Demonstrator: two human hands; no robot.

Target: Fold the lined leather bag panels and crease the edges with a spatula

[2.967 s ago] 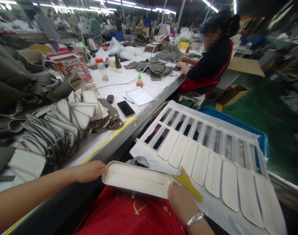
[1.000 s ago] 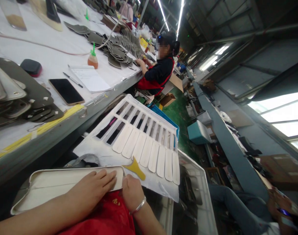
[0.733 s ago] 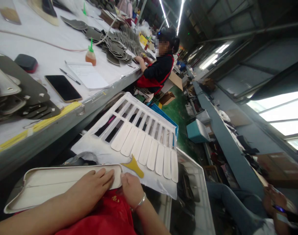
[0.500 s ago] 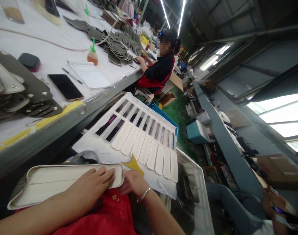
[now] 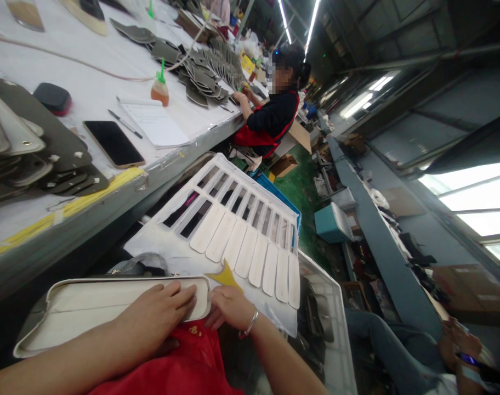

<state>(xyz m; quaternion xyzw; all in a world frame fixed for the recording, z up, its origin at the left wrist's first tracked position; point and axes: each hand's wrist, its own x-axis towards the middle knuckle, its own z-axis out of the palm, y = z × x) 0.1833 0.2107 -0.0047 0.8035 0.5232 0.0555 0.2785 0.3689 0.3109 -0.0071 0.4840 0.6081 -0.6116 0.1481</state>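
Across my lap lies a long, shallow bag piece (image 5: 97, 296) with a cream inside, raised rims and a dark outer side. My left hand (image 5: 163, 312) reaches over its near rim, fingers bent onto the cream inside near the rounded right end, the thumb low outside. At that right end, my right hand (image 5: 231, 308) pinches the rim with curled fingers; whatever else they hold is hidden. Just beyond sits a white slotted rack (image 5: 151, 241), bearing a row of cream rounded strips (image 5: 233, 247). A yellow pointed scrap (image 5: 226, 276) lies on its near border.
On the white worktable (image 5: 97, 99) are a phone (image 5: 113, 144), a notepad (image 5: 155, 123), a pen, a glue bottle (image 5: 160, 90) and stacked grey pieces (image 5: 48, 137). A co-worker (image 5: 274, 109) sits farther along. Another person's legs (image 5: 390, 340) are at right, beside a translucent crate (image 5: 336, 329).
The view has shifted slightly, so most things appear a little farther right. Both hands stay at the right end of the bag piece; the right hand's fingers have curled slightly lower.
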